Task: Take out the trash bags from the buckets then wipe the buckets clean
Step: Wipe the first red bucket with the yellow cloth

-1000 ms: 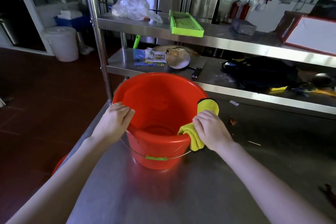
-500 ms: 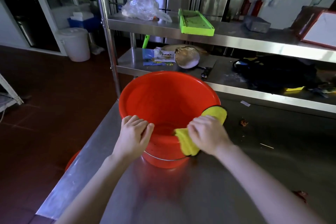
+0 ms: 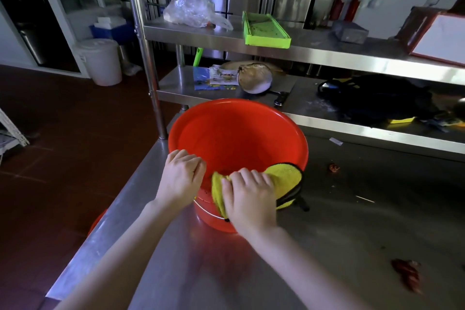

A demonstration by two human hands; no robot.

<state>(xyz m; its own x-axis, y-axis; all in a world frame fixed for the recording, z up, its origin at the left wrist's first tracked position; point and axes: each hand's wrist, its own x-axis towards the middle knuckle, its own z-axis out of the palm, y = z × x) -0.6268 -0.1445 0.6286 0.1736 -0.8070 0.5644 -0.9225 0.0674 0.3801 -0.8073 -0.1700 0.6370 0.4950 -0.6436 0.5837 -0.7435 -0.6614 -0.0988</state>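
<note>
We have the red bucket (image 3: 236,138) standing upright in the middle of the frame, on the steel table (image 3: 327,259), close to the table's left edge. Its mouth is turned up towards us and the wire handle hangs down against the near wall.

The left hand (image 3: 182,176) is on the near rim, left of centre. Its fingers (image 3: 193,161) are curled over the lip, so they grip the bucket itself. The tips go over into the inside, where we cannot see them.

Just to the right of it comes the right hand (image 3: 249,199), the two hands near each other but not touching. Its fingers (image 3: 251,178) are bent and clamped down on the yellow cloth (image 3: 284,176). The cloth is folded over the same near rim. One yellow flap pokes out to the left of the knuckles, and a larger black-edged fold spreads to the right along the rim and down the outer wall. So the cloth lies between the fingers and the plastic.

Behind the bucket the steel shelves (image 3: 314,50) run across the top of the frame, with a clear plastic bag (image 3: 193,11) and a green tray (image 3: 264,30) on the upper one. A white lidded tub (image 3: 100,60) stands on the floor at upper left, and a reddish scrap (image 3: 407,277) lies on the table at lower right
</note>
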